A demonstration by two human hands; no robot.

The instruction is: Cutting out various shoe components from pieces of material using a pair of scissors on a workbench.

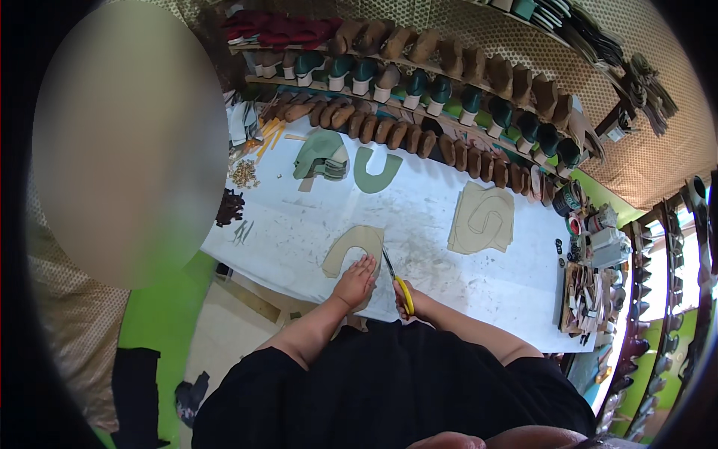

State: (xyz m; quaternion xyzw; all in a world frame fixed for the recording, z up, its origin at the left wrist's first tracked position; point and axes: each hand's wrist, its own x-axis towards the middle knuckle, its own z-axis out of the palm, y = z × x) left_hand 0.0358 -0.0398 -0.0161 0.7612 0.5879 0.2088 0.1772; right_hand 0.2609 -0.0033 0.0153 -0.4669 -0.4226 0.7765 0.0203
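My left hand point(355, 283) lies with its fingers stretched out on a tan curved sheet piece point(345, 245), pressing it near the table's front edge. The piece bends in an arch around a white gap; its lower right part is partly under my hand. My right hand point(404, 301) is closed around scissors with yellow handles point(408, 295). Their dark blades point(387, 260) point away from me and meet the right edge of the tan piece. Whether the blades are parted I cannot make out.
On the white table point(419, 217) lie a green U-shaped piece point(376, 179), stacked green pieces point(320, 153) and tan sheets with a drawn curve point(479, 218). Rows of brown shoe forms point(407, 136) line the back. A wooden tray of tools point(581, 299) stands at the right.
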